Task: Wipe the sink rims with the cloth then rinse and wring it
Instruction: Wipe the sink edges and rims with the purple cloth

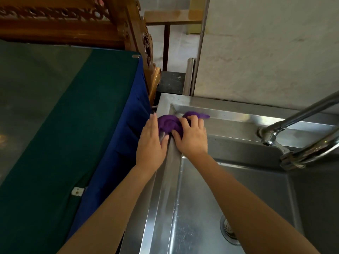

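The cloth (167,123) is purple, soft and bunched into folds. It lies on the far left corner of the sink (238,180), on top of the rim (165,180). Its long axis runs left to right across that corner, and a thin tail points right along the back rim.

The left hand (151,142) lies flat on the left rim. Its fingers (153,120) are straight and close together, and they rest against the left edge of the cloth without gripping it. The right hand (192,136) sits on the right part of the cloth. Its fingers (194,119) are curled down over the folds and its thumb is tucked against the near side, so it has hold of the cloth.

The sink is brushed stainless steel with flat rims and a square corner. Its basin is streaked and shiny, and a round perforated drain (228,230) sits in the floor beside the right forearm. A chromed tap (293,125) with a curved spout stands on the back rim at the right.

Left of the sink is a smooth green cover (55,125) with a blue drape (117,143) hanging in folds down its side. Behind them is a carved wood frame (73,21), and behind the sink a rough, stained wall (266,52).
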Action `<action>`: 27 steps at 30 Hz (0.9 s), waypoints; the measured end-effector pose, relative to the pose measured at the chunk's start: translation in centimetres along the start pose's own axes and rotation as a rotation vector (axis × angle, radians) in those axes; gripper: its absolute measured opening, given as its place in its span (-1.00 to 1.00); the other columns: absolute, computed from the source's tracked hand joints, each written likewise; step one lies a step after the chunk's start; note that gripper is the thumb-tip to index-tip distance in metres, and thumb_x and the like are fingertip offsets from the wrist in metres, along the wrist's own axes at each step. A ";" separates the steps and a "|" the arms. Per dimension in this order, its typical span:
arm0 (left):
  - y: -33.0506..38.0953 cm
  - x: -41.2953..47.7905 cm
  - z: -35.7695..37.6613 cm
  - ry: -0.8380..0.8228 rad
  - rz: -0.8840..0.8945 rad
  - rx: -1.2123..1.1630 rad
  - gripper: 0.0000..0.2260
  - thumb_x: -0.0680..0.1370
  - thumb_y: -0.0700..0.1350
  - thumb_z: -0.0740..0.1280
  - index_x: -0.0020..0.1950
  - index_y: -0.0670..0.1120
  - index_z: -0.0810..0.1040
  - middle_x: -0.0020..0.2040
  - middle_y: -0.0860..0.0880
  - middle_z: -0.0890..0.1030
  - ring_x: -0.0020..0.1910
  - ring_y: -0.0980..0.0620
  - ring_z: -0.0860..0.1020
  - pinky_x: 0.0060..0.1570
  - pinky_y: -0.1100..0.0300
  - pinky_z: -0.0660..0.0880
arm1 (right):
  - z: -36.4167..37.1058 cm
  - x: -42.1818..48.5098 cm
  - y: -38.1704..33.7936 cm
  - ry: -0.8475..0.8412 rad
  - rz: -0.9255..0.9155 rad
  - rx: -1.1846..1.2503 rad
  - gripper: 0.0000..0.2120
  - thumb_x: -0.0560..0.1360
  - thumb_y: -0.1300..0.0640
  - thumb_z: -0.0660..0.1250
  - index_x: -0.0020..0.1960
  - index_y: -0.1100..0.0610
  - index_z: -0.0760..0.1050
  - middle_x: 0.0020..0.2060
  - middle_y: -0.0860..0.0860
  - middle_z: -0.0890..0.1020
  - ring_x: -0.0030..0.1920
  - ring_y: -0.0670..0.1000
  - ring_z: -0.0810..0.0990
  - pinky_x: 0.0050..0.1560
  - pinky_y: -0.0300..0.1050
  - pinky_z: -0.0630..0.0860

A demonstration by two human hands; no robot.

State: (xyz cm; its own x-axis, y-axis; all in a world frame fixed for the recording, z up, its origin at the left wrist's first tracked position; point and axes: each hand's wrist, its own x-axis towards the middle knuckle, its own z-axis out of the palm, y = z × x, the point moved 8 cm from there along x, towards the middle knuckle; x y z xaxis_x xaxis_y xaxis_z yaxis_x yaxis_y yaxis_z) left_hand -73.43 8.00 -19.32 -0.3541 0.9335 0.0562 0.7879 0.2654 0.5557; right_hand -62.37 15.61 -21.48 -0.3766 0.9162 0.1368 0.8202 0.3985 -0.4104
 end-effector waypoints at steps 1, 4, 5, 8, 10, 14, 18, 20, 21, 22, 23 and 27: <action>-0.3 -0.5 0.5 -0.032 0.008 0.054 -0.37 0.60 0.05 0.12 0.53 -0.06 -0.16 0.56 -0.09 0.01 0.53 -0.03 0.04 0.49 0.02 0.10 | -0.3 -0.1 0.0 0.033 0.000 -0.051 -0.59 0.47 -0.17 0.23 0.17 0.09 0.43 0.11 0.14 0.47 0.13 0.17 0.41 0.13 0.05 0.40; -1.5 -1.4 1.8 -0.112 0.000 0.143 -0.38 0.60 0.15 -0.01 0.52 -0.07 -0.22 0.57 -0.08 -0.10 0.54 0.00 -0.10 0.50 0.11 -0.10 | -0.9 0.5 0.5 0.079 0.050 -0.151 -0.54 0.44 -0.25 0.22 0.05 0.14 0.43 0.01 0.16 0.48 0.02 0.19 0.43 0.04 0.07 0.38; -1.8 -1.6 2.1 -0.126 0.009 0.186 -0.38 0.59 0.19 -0.08 0.52 -0.08 -0.22 0.56 -0.08 -0.11 0.54 0.01 -0.12 0.49 0.12 -0.13 | -0.9 1.0 0.8 0.067 0.084 -0.173 -0.51 0.44 -0.26 0.21 0.06 0.16 0.42 0.02 0.17 0.47 0.03 0.19 0.42 0.05 0.08 0.36; -2.1 -1.6 2.7 -0.133 0.063 0.333 -0.37 0.52 0.22 -0.29 0.52 -0.08 -0.16 0.56 -0.10 -0.12 0.53 0.01 -0.17 0.49 0.10 -0.16 | -1.3 2.7 1.6 0.078 0.122 -0.234 -0.47 0.45 -0.24 0.22 0.12 0.20 0.40 0.12 0.21 0.44 0.10 0.22 0.41 0.13 0.13 0.33; -1.9 -1.7 2.8 -0.125 0.085 0.379 -0.39 0.51 0.20 -0.34 0.50 -0.07 -0.19 0.56 -0.08 -0.13 0.53 0.02 -0.20 0.49 0.09 -0.19 | -1.4 3.6 1.5 0.100 0.024 -0.203 -0.50 0.47 -0.16 0.26 0.23 0.18 0.38 0.21 0.22 0.43 0.15 0.25 0.42 0.15 0.16 0.34; -1.3 -1.9 2.7 -0.110 0.131 0.401 -0.41 0.52 0.15 -0.36 0.50 -0.07 -0.17 0.56 -0.05 -0.11 0.52 0.05 -0.21 0.50 0.09 -0.20 | -1.1 4.9 1.2 0.086 -0.158 -0.190 -0.54 0.57 0.01 0.18 0.45 0.01 0.24 0.35 0.16 0.38 0.22 0.23 0.39 0.17 0.15 0.34; -1.1 -1.9 2.7 -0.101 0.135 0.371 -0.42 0.53 0.14 -0.36 0.51 -0.08 -0.15 0.56 -0.04 -0.09 0.51 0.08 -0.21 0.50 0.12 -0.20 | -0.5 6.7 1.3 0.102 0.016 -0.112 -0.54 0.57 0.03 0.12 0.46 -0.01 0.19 0.39 0.04 0.33 0.30 0.16 0.30 0.27 0.13 0.23; -1.0 -1.9 2.6 -0.094 0.140 0.362 -0.44 0.55 0.16 -0.37 0.48 -0.07 -0.17 0.56 -0.05 -0.07 0.50 0.09 -0.22 0.49 0.13 -0.20 | 0.3 7.2 0.0 0.105 0.005 -0.066 -0.54 0.56 0.03 0.12 0.45 0.02 0.23 0.42 0.02 0.32 0.40 0.12 0.23 0.40 0.16 0.09; -0.9 -2.0 2.6 -0.091 0.143 0.363 -0.44 0.54 0.16 -0.39 0.47 -0.08 -0.17 0.55 -0.06 -0.06 0.49 0.09 -0.22 0.48 0.14 -0.20 | 0.7 7.3 -0.8 0.104 -0.044 -0.056 -0.54 0.56 0.02 0.12 0.45 0.04 0.24 0.44 0.01 0.31 0.44 0.10 0.21 0.44 0.17 0.02; -0.8 -1.9 2.6 -0.089 0.145 0.365 -0.44 0.54 0.15 -0.39 0.47 -0.08 -0.16 0.56 -0.06 -0.05 0.49 0.09 -0.22 0.48 0.14 -0.20 | 1.2 7.2 -1.5 0.097 -0.098 -0.042 -0.54 0.57 0.01 0.11 0.45 0.05 0.24 0.45 0.01 0.31 0.46 0.08 0.20 0.46 0.15 -0.03; -0.9 -1.9 2.6 -0.094 0.143 0.370 -0.43 0.54 0.15 -0.39 0.48 -0.08 -0.16 0.56 -0.06 -0.05 0.48 0.10 -0.22 0.48 0.14 -0.20 | 1.5 7.1 -2.0 0.084 -0.144 -0.022 -0.54 0.58 0.00 0.10 0.46 0.05 0.23 0.45 0.01 0.31 0.46 0.06 0.21 0.48 0.12 -0.05; -0.9 -1.8 2.7 -0.114 0.130 0.365 -0.37 0.50 0.16 -0.39 0.51 -0.09 -0.13 0.56 -0.05 -0.09 0.47 0.12 -0.25 0.48 0.15 -0.21 | 1.7 5.6 -2.3 0.036 -0.248 0.079 -0.57 0.60 0.00 0.07 0.46 0.03 0.23 0.44 0.01 0.34 0.45 0.01 0.25 0.49 0.02 0.03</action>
State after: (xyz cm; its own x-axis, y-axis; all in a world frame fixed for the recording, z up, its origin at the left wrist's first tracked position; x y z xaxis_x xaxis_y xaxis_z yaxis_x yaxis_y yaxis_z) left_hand -72.16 6.75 -22.22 -0.1974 0.9803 0.0034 0.9568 0.1919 0.2182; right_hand -67.13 19.78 -21.33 -0.5452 0.7924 0.2736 0.6679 0.6079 -0.4294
